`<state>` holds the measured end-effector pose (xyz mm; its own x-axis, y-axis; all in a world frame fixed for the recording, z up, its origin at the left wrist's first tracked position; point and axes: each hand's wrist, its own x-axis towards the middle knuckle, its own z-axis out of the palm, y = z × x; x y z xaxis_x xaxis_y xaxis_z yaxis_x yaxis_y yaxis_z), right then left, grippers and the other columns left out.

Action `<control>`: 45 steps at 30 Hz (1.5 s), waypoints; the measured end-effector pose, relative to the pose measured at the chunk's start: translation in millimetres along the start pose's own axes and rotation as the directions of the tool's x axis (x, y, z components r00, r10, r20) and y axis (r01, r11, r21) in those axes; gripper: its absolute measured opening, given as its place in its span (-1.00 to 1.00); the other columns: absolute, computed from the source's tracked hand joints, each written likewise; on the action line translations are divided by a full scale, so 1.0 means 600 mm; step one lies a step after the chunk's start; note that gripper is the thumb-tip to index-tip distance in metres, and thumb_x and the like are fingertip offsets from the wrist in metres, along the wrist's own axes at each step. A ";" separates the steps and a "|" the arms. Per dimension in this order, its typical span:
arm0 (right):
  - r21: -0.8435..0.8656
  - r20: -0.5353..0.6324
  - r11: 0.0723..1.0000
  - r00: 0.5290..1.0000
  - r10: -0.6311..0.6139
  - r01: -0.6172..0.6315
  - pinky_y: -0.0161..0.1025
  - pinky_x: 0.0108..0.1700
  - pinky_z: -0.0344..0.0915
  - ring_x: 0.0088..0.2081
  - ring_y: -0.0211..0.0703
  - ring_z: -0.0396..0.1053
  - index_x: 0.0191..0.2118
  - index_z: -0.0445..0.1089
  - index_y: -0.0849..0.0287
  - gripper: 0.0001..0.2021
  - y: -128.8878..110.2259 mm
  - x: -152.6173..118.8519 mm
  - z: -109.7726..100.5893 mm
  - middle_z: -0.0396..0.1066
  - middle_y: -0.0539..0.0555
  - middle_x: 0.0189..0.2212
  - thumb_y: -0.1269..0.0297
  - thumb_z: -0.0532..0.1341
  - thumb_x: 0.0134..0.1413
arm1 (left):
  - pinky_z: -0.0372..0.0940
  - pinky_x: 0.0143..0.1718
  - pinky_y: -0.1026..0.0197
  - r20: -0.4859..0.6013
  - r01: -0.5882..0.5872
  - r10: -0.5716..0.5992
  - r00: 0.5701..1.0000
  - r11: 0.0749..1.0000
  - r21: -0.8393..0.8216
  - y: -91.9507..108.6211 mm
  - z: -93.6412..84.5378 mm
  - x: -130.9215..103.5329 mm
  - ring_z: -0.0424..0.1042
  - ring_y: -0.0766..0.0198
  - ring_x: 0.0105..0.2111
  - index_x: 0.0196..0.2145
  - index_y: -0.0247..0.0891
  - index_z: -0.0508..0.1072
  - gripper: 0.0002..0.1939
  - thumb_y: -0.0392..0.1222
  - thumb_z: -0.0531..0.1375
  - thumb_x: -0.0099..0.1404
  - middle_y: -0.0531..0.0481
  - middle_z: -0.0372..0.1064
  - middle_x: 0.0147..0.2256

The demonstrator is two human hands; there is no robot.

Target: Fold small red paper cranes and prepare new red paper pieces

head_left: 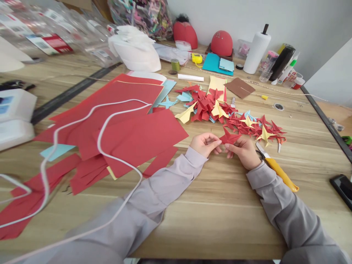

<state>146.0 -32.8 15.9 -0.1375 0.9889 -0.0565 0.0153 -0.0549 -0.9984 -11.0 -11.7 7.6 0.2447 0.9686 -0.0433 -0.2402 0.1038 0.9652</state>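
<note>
Partner: From the left of the frame, what do you have?

Operator: On my feed, a white cord [44, 176] winds across the left side, lying over the red paper sheets [143, 135]. They overlap in a loose spread, which I would guess keeps them within reach of the left hand

Partner: And that hand?

Operator: Just right of centre, my left hand [202, 145] is closed narrowly on the near-left edge of a folded red piece [230, 137], thumb against fingers. I read that as a light pinch to keep the creases from springing open

Partner: Where exactly is the piece?

Operator: Between the two hands, raised off the wooden table [209, 223] as far as I can judge, a point sticking up. My right hand [245, 151] pinches its near-right side, thumb in front. Gripping both sides probably steadies such thin paper; I cannot tell which hand bears more of the load

Partner: What lies beyond?

Operator: Above the hands, a heap of folded paper shapes [202, 106] trails rightward, mostly red, some yellow and blue. Its nearness likely spares long reaches. A yellow-handled cutter [282, 175] slants beside the right wrist, and a black phone [342, 187] sits at the right edge, well apart from the paper
</note>
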 end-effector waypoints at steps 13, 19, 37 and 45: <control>-0.017 0.025 1.000 1.000 0.014 -0.013 -0.35 -0.64 0.28 -0.67 -0.29 0.35 -0.47 0.43 0.22 -0.62 0.000 0.001 -0.002 0.43 0.01 -0.63 -0.04 0.34 -0.27 | 0.34 -0.59 0.28 -0.004 0.005 -0.005 1.000 1.000 0.001 0.004 -0.004 0.000 0.38 0.34 -0.67 -0.55 -0.39 0.40 -0.79 -0.21 0.33 -0.07 -0.02 0.40 -0.67; -0.041 0.047 0.999 0.999 0.007 -0.006 -0.37 -0.62 0.29 -0.65 -0.30 0.35 -0.50 0.40 0.23 -0.63 0.002 0.002 -0.002 0.42 0.01 -0.62 -0.04 0.32 -0.24 | 0.33 -0.60 0.30 0.003 0.005 -0.005 1.000 1.000 -0.010 0.002 -0.004 0.001 0.38 0.34 -0.67 -0.56 -0.38 0.39 -0.81 -0.23 0.32 -0.06 -0.01 0.40 -0.67; -0.043 0.097 0.997 0.993 0.067 -0.063 -0.41 -0.62 0.28 -0.65 -0.32 0.37 -0.51 0.37 0.27 -0.65 0.008 0.002 -0.006 0.41 0.01 -0.61 0.04 0.33 -0.20 | 0.33 -0.62 0.32 0.103 0.022 -0.016 0.995 0.998 -0.055 -0.001 -0.004 0.001 0.41 0.34 -0.64 -0.37 -0.27 0.14 -0.54 -0.28 0.36 -0.11 0.08 0.43 -0.56; -0.027 0.131 0.997 0.989 0.071 -0.068 -0.40 -0.62 0.28 -0.65 -0.32 0.37 -0.49 0.36 0.26 -0.68 0.005 0.002 -0.006 0.41 0.00 -0.61 0.06 0.32 -0.17 | 0.33 -0.64 0.31 0.146 0.022 -0.015 0.989 0.999 -0.045 -0.001 -0.010 0.002 0.42 0.31 -0.65 -0.38 -0.27 0.13 -0.59 -0.28 0.33 -0.05 0.13 0.38 -0.62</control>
<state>149.3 -31.1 13.0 -0.2647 0.9558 -0.1279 0.0514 -0.1184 -0.9916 -16.1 -9.2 5.7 0.3829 0.9236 -0.0198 -0.2766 0.1351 0.9514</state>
